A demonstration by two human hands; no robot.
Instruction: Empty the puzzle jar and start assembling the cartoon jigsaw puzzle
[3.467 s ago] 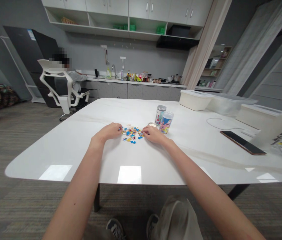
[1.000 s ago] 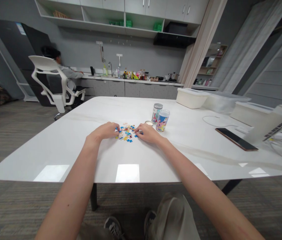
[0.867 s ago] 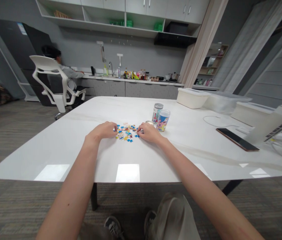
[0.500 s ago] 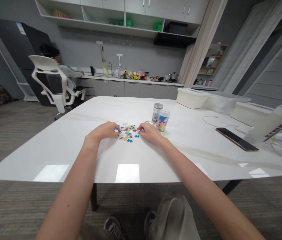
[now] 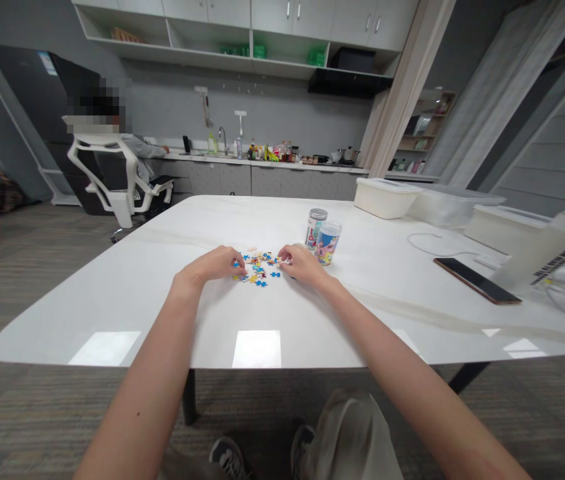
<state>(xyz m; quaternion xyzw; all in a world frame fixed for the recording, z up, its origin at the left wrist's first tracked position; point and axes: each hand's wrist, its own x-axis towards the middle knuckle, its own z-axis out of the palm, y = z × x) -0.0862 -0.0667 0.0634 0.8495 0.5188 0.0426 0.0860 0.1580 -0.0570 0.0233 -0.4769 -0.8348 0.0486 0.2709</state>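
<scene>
Small jigsaw pieces point(image 5: 261, 283), blue, yellow and pale, lie loosely spread on the white table point(image 5: 162, 233). At the left edge of the spread is my left hand point(image 5: 222, 262), its fingers curled down and pinched among the pieces; what they hold, if anything, is too small to name. My right hand point(image 5: 302, 263) is at the right edge, thumb and forefinger closed on a small pale puzzle piece. Just behind it stand a metal-lidded printed jar point(image 5: 314, 229) and a clear cup with a colourful cartoon print point(image 5: 327, 244).
Pale storage boxes point(image 5: 385, 198) line the back right of the table. A dark phone point(image 5: 477, 281) and white cables lie at the right, beside a white device. Beyond the table, a person sits in a white chair point(image 5: 129, 170) by the kitchen counter.
My left fingers have shifted slightly right and down, and the blue piece at their tips no longer shows there. My right hand has barely moved. The view has tilted slightly.
</scene>
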